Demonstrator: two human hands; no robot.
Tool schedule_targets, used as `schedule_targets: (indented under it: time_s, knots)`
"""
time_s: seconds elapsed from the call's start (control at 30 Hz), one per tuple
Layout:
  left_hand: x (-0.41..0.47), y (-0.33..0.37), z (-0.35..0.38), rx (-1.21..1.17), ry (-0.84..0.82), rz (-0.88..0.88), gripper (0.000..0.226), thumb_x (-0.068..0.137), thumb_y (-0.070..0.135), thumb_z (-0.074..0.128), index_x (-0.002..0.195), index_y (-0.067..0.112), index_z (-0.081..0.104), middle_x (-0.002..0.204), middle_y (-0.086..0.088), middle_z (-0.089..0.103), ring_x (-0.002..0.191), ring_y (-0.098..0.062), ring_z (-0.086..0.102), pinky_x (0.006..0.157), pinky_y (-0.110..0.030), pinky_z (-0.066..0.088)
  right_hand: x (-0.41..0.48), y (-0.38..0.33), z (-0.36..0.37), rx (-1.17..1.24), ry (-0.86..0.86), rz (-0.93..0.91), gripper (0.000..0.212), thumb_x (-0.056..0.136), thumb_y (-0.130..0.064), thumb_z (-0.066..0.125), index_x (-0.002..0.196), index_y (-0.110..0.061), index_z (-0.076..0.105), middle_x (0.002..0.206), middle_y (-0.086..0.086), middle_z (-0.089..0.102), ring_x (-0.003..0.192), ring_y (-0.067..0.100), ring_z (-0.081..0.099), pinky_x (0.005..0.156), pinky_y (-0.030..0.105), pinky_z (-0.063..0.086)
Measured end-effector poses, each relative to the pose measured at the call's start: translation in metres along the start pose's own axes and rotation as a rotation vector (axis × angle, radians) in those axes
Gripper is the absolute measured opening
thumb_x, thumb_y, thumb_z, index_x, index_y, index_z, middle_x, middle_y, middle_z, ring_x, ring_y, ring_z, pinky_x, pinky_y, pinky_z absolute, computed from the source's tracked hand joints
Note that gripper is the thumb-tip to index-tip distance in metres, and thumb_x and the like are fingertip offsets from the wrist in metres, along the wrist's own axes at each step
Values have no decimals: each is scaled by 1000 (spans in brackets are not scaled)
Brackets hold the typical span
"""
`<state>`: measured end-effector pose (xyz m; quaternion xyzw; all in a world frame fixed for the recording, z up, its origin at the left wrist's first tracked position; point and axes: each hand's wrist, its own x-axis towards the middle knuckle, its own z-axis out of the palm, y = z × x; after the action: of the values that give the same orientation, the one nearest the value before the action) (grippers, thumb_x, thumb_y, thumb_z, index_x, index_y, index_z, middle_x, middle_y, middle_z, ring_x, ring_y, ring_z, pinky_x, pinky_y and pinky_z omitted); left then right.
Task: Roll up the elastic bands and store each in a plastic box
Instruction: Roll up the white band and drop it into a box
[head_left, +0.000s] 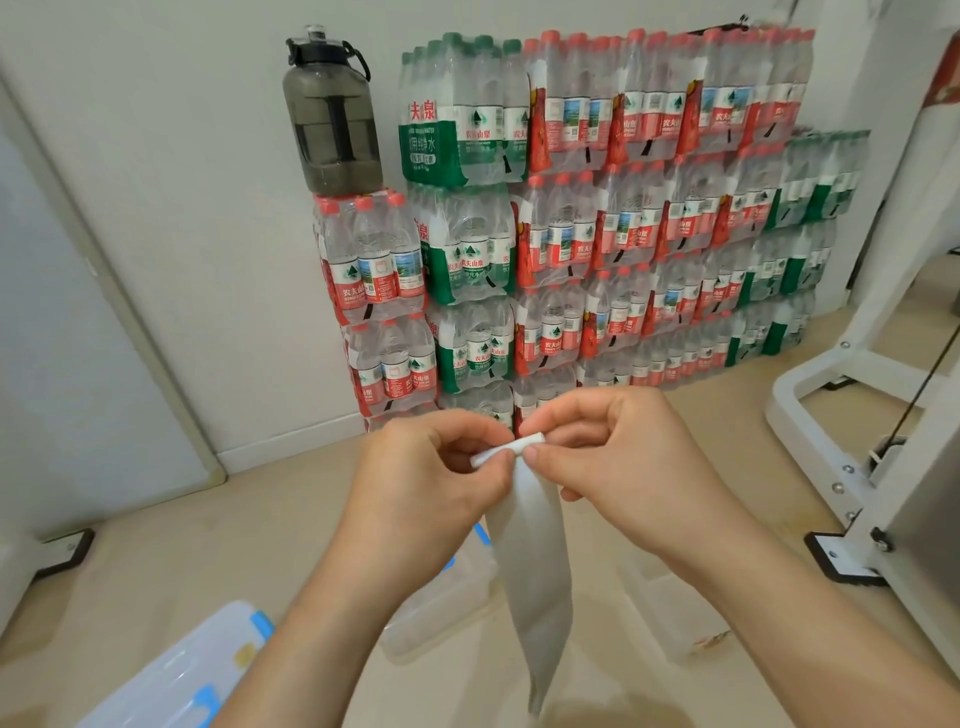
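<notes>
Left hand (431, 478) and right hand (618, 452) pinch the elastic band (535, 561)'s rolled top; its tail hangs.

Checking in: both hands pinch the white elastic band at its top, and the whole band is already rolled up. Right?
Not quite. The head view shows only the top end of the elastic band rolled; the rest hangs loose. The left hand and right hand do both pinch its top.
</notes>
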<state>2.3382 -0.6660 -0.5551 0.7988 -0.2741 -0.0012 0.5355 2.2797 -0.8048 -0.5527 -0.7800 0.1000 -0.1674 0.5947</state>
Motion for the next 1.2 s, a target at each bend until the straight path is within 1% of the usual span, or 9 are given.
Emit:
schedule_targets:
  time_s: [0.13, 0.33, 0.43, 0.57, 0.7, 0.9, 0.97, 1.07, 1.2]
  knots:
    - [1, -2, 0, 52, 41, 26, 18, 73, 5, 72, 70, 22, 71, 53, 17, 63, 46, 4, 52, 48, -9, 39, 0, 0, 2, 65, -14, 18, 15, 78, 1, 70, 78, -13, 71, 65, 5, 70, 56, 13, 59, 52, 24, 52]
    - [1, 3, -2, -106, 40, -21, 18, 75, -1, 73, 71, 17, 73, 48, 16, 61, 44, 4, 50, 46, -6, 36, 1, -2, 0, 159, -40, 53, 19, 76, 8, 70, 73, -10, 71, 73, 15, 68, 62, 13, 61, 54, 21, 51]
    - [0, 2, -2, -160, 40, -52, 16, 75, -3, 73, 73, 13, 74, 47, 14, 60, 43, 3, 49, 45, -8, 36, 2, -3, -1, 206, -56, 79, 20, 75, 11, 69, 72, -9, 70, 74, 13, 67, 63, 12, 62, 54, 21, 52]
    - [1, 1, -2, -224, 54, -75, 18, 73, -5, 72, 71, 13, 72, 65, -3, 69, 59, -11, 59, 54, -20, 47, 4, 0, 0, 342, -81, 138, 19, 75, 16, 64, 77, -2, 71, 74, 11, 67, 67, 14, 66, 64, 26, 59]
    - [2, 0, -2, -263, 55, -72, 19, 72, -6, 68, 69, 12, 70, 67, -3, 67, 60, -10, 55, 55, -21, 44, 4, -1, 0, 418, -130, 144, 16, 77, 11, 67, 83, -2, 73, 79, 12, 70, 70, 16, 68, 66, 25, 57]
    - [0, 1, 3, -101, 101, -4, 16, 70, 0, 67, 67, 16, 68, 57, 10, 61, 51, -3, 48, 48, -14, 39, 4, 2, 7, 194, -44, 66, 14, 85, 1, 65, 90, -10, 72, 80, 11, 74, 64, 14, 69, 60, 23, 58]
    - [1, -1, 2, -62, 118, 9, 16, 69, 1, 67, 66, 17, 67, 57, 11, 62, 50, -1, 49, 48, -13, 39, 4, 2, 8, 114, -37, 24, 14, 88, -2, 63, 88, -13, 73, 82, 12, 75, 66, 18, 69, 62, 27, 59]
    - [1, -1, 1, -61, 112, 22, 17, 70, 0, 66, 66, 16, 67, 57, 11, 61, 51, -1, 49, 48, -13, 39, 5, 2, 8, 16, -28, -23, 16, 89, -6, 62, 84, -18, 72, 80, 13, 74, 63, 22, 69, 69, 41, 60]
    - [0, -5, -4, 8, 39, 68, 18, 76, 1, 67, 71, 18, 67, 57, 11, 63, 50, -1, 51, 50, -12, 41, 7, 3, 7, -72, -42, -37, 16, 91, -9, 61, 84, -19, 71, 78, 17, 72, 53, 16, 66, 75, 50, 58]
